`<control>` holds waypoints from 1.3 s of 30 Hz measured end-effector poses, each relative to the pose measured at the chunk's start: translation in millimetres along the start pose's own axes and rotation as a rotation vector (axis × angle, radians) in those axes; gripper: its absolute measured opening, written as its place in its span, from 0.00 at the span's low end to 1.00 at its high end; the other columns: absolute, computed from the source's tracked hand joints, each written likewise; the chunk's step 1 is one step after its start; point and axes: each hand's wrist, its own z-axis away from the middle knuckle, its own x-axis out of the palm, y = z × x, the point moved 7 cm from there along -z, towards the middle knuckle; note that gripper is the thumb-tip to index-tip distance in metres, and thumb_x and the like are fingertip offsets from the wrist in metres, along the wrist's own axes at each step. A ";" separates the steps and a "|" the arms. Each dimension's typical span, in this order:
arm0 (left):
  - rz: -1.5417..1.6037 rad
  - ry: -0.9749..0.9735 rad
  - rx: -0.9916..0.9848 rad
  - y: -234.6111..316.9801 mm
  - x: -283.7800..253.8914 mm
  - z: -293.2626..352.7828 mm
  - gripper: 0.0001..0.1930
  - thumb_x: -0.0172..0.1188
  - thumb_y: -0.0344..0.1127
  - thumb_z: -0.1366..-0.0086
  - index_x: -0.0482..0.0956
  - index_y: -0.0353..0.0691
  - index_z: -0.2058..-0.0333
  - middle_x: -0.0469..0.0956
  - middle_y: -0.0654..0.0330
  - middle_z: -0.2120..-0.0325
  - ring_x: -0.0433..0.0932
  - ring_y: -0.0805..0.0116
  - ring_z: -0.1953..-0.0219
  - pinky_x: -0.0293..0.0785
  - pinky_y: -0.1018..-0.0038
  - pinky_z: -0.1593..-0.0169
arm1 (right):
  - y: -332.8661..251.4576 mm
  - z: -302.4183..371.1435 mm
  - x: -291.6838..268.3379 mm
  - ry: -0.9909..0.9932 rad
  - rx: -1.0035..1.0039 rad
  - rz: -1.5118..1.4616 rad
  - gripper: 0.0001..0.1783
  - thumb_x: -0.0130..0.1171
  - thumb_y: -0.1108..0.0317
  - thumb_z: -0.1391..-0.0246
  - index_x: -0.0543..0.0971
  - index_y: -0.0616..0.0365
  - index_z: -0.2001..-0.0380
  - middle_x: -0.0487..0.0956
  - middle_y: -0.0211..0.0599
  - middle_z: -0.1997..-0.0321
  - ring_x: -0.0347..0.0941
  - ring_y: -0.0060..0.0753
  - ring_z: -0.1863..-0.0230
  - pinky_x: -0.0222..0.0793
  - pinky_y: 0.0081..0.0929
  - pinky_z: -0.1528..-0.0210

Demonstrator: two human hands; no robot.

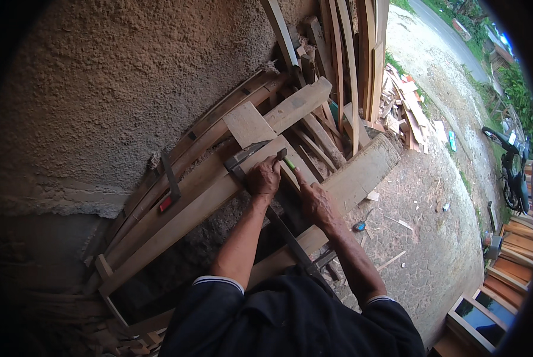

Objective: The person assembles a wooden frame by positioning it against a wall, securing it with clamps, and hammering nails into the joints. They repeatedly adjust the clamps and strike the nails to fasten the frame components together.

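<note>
My left hand point(264, 178) is closed at the top of a wooden frame point(186, 223), its fingertips against a small dark piece point(281, 154) whose kind I cannot make out. Coming in from the right, my right hand point(318, 204) has its fingers closed around a thin green stick-like tool point(289, 162), perhaps a pencil or a slim handle. The tool's tip meets the dark piece over the wood. A dark metal bar clamp point(287, 234) runs across the frame under my forearms, its jaw point(248, 156) close beside my left hand.
A thick timber beam point(361, 172) lies to the right, with a short board point(249, 124) behind the frame. Tall planks point(370, 59) lean at the back near a rough wall point(129, 71). A blue-black tape measure point(359, 226) and offcuts lie on the ground; a motorcycle point(514, 172) stands far right.
</note>
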 end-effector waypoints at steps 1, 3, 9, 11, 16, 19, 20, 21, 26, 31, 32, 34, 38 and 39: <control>0.039 -0.010 -0.033 -1.3 -0.5 0.2 0.12 0.52 0.45 0.30 0.83 0.50 0.64 0.83 0.52 0.70 0.82 0.46 0.65 0.77 0.53 0.61 | -2.0 -0.5 -3.3 0.040 -0.025 -0.003 0.43 0.49 0.75 0.41 0.51 0.40 0.24 0.75 0.57 0.66 0.76 0.61 0.65 0.71 0.53 0.58; 0.028 0.024 0.028 4.4 -6.0 1.1 0.12 0.52 0.45 0.30 0.84 0.49 0.63 0.83 0.51 0.70 0.82 0.46 0.65 0.77 0.53 0.61 | -3.1 -0.9 -4.9 0.054 -0.035 -0.011 0.42 0.48 0.74 0.40 0.52 0.41 0.24 0.75 0.58 0.67 0.76 0.61 0.65 0.70 0.53 0.59; 0.078 -0.053 -0.051 -3.0 -0.7 0.5 0.12 0.52 0.44 0.30 0.84 0.48 0.62 0.83 0.50 0.70 0.83 0.46 0.63 0.78 0.53 0.59 | -3.9 -2.7 -6.3 -0.004 -0.001 0.034 0.40 0.47 0.74 0.39 0.52 0.42 0.24 0.74 0.61 0.66 0.76 0.63 0.67 0.71 0.54 0.61; 0.103 -0.011 0.000 -10.0 -5.2 -7.0 0.12 0.52 0.44 0.29 0.83 0.48 0.61 0.84 0.50 0.70 0.83 0.46 0.63 0.78 0.53 0.59 | -8.2 -1.5 -12.0 0.062 -0.042 0.013 0.40 0.46 0.74 0.38 0.52 0.42 0.24 0.74 0.62 0.66 0.76 0.64 0.67 0.70 0.55 0.62; -0.078 -0.015 0.063 -36.5 -10.9 -23.1 0.10 0.51 0.44 0.28 0.77 0.46 0.61 0.83 0.48 0.71 0.83 0.44 0.65 0.78 0.52 0.63 | -8.8 -6.5 -7.9 0.051 -0.057 0.042 0.38 0.44 0.75 0.37 0.53 0.43 0.25 0.74 0.64 0.66 0.76 0.66 0.64 0.71 0.56 0.58; -0.075 0.016 0.115 -35.9 -13.4 -25.3 0.10 0.50 0.43 0.28 0.74 0.45 0.63 0.83 0.47 0.71 0.83 0.43 0.67 0.78 0.50 0.64 | -4.0 -9.5 -0.3 -0.014 -0.027 0.002 0.38 0.45 0.75 0.37 0.53 0.43 0.25 0.74 0.63 0.65 0.76 0.66 0.65 0.72 0.55 0.58; -0.057 0.034 0.128 -34.3 -15.1 -25.7 0.10 0.51 0.43 0.28 0.74 0.45 0.63 0.83 0.47 0.72 0.83 0.43 0.67 0.78 0.50 0.64 | -5.5 -8.6 -5.5 0.062 -0.061 -0.040 0.39 0.46 0.74 0.37 0.53 0.43 0.25 0.74 0.63 0.65 0.76 0.66 0.65 0.72 0.54 0.58; -0.043 0.022 0.129 -33.7 -15.2 -22.9 0.10 0.51 0.43 0.28 0.74 0.45 0.63 0.83 0.47 0.72 0.83 0.43 0.67 0.78 0.50 0.64 | -6.4 -7.8 -5.2 0.065 -0.080 -0.034 0.39 0.46 0.74 0.38 0.53 0.43 0.25 0.74 0.62 0.66 0.76 0.65 0.66 0.72 0.54 0.58; -0.081 -0.003 0.089 -33.2 -15.3 -21.3 0.10 0.51 0.44 0.28 0.74 0.45 0.62 0.83 0.48 0.71 0.83 0.43 0.67 0.78 0.50 0.64 | -12.3 -0.1 -9.2 0.093 -0.138 0.069 0.39 0.47 0.74 0.38 0.53 0.44 0.25 0.74 0.60 0.69 0.76 0.63 0.65 0.70 0.55 0.59; -0.103 -0.043 0.040 -41.5 -8.5 -21.8 0.11 0.52 0.46 0.29 0.77 0.47 0.60 0.83 0.49 0.69 0.82 0.43 0.64 0.77 0.50 0.63 | -14.0 -4.6 -10.1 0.119 -0.154 0.011 0.41 0.48 0.74 0.39 0.53 0.40 0.24 0.74 0.58 0.71 0.77 0.60 0.68 0.71 0.54 0.61; -0.116 -0.050 0.034 -42.3 -6.6 -24.1 0.11 0.52 0.46 0.29 0.77 0.47 0.60 0.83 0.49 0.69 0.82 0.43 0.65 0.77 0.50 0.63 | -15.0 -4.7 -12.3 0.162 -0.185 0.012 0.41 0.48 0.74 0.39 0.52 0.40 0.24 0.74 0.58 0.72 0.76 0.60 0.69 0.70 0.54 0.62; -0.113 -0.049 0.037 -43.1 -4.9 -24.7 0.11 0.52 0.46 0.29 0.77 0.46 0.60 0.83 0.49 0.70 0.83 0.43 0.65 0.77 0.49 0.64 | -10.8 -6.8 -9.4 0.138 -0.167 0.022 0.41 0.47 0.74 0.39 0.52 0.40 0.24 0.74 0.58 0.73 0.76 0.60 0.69 0.70 0.54 0.62; -0.093 0.001 0.067 -40.0 -7.8 -25.4 0.11 0.52 0.45 0.29 0.77 0.46 0.60 0.83 0.48 0.70 0.83 0.43 0.65 0.76 0.49 0.63 | 2.0 -10.6 1.2 0.010 -0.083 0.021 0.40 0.47 0.75 0.39 0.53 0.40 0.25 0.74 0.59 0.72 0.76 0.61 0.69 0.70 0.54 0.62; -0.105 -0.003 0.061 -40.5 -8.5 -23.0 0.11 0.52 0.44 0.29 0.77 0.46 0.60 0.83 0.48 0.70 0.83 0.43 0.65 0.76 0.49 0.63 | -1.0 -8.9 -4.1 0.103 -0.135 -0.005 0.40 0.47 0.75 0.39 0.53 0.40 0.25 0.74 0.59 0.73 0.76 0.61 0.69 0.70 0.54 0.62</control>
